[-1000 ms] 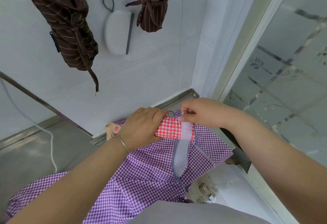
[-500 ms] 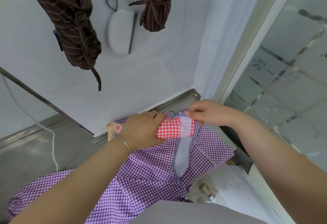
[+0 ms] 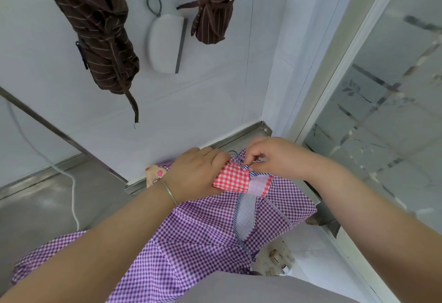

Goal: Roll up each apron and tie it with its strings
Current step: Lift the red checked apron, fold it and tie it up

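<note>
At the lower centre of the frame, the left hand (image 3: 196,173) clamps the rolled red-and-white checked cloth apron (image 3: 231,178) while the right hand (image 3: 275,156) pinches its thin striped string (image 3: 241,162), which could slip out and let the roll spring loose over the purple gingham cloth (image 3: 191,243).
</note>
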### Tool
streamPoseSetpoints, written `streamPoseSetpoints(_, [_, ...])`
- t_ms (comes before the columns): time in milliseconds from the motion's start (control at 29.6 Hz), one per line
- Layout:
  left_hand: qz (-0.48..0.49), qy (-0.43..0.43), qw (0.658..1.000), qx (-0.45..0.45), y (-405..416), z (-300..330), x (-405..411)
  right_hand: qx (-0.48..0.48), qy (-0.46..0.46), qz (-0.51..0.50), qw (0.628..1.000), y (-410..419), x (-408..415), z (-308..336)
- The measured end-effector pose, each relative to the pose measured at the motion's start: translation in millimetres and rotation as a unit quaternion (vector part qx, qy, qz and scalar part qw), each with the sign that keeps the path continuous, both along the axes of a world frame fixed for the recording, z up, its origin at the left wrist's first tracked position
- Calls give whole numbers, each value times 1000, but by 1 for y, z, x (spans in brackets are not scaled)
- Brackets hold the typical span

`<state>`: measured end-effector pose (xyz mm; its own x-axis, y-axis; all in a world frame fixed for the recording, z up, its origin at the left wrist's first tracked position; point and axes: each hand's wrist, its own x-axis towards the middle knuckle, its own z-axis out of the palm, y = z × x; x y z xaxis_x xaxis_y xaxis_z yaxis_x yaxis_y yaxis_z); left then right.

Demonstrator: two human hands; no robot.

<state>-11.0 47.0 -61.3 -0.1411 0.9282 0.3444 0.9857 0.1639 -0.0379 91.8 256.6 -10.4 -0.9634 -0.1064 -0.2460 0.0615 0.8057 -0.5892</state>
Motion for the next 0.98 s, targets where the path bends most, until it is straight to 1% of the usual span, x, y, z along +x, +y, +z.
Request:
streamPoseSetpoints(68, [6, -21, 1000, -5, 0, 0, 0, 22, 24, 10, 999, -5, 2, -1])
streamPoseSetpoints(135, [2, -34, 999, 0, 0, 3, 1, 18, 5, 15, 1000, -8, 2, 1])
streamPoseSetpoints(237, [-32, -36, 999, 11, 1, 10, 4, -44, -44, -3, 998, -4, 1, 17])
streamPoseSetpoints(304, [-54, -38, 998, 9, 0, 12, 7, -126, -45, -26, 991, 5, -1, 33])
streamPoseSetpoints(406, [-63, -45, 997, 15, -3, 13, 12, -250, -70, -63, 964, 11, -5, 52])
streamPoseSetpoints(507, [-70, -57, 995, 50, 2, 20, 15, -375, -96, -125, 913, 2, -19, 47])
streamPoseSetpoints(574, [-82, -65, 991, 79, 8, 26, 19, -418, -107, -168, 886, -7, -29, 35])
streamPoseSetpoints(608, [-87, -67, 990, 92, 10, 30, 21, -426, -112, -192, 877, -10, -33, 27])
streamPoseSetpoints(676, [-89, -69, 986, 122, 13, 37, 21, -409, -102, -217, 881, -16, -32, 9])
streamPoseSetpoints(743, [-88, -67, 984, 138, 14, 43, 21, -399, -98, -193, 891, -17, -31, 0])
streamPoseSetpoints(811, [-89, -60, 985, 133, 13, 45, 22, -396, -82, -150, 902, -19, -31, -2])
streamPoseSetpoints(845, [-88, -60, 987, 123, 13, 45, 23, -404, -76, -133, 902, -17, -26, -13])
streamPoseSetpoints(879, [-82, -60, 988, 113, 12, 43, 25, -436, -63, -115, 890, -8, -11, -21])
streamPoseSetpoints(912, [-68, -63, 990, 108, 12, 42, 25, -413, -22, -96, 905, -2, 0, -25])
streamPoseSetpoints(946, [-48, -68, 991, 108, 11, 42, 25, -395, 56, -122, 909, 12, -5, -57])
streamPoseSetpoints(980, [-28, -73, 990, 113, 11, 44, 24, -558, 96, -135, 813, 3, 0, -77])
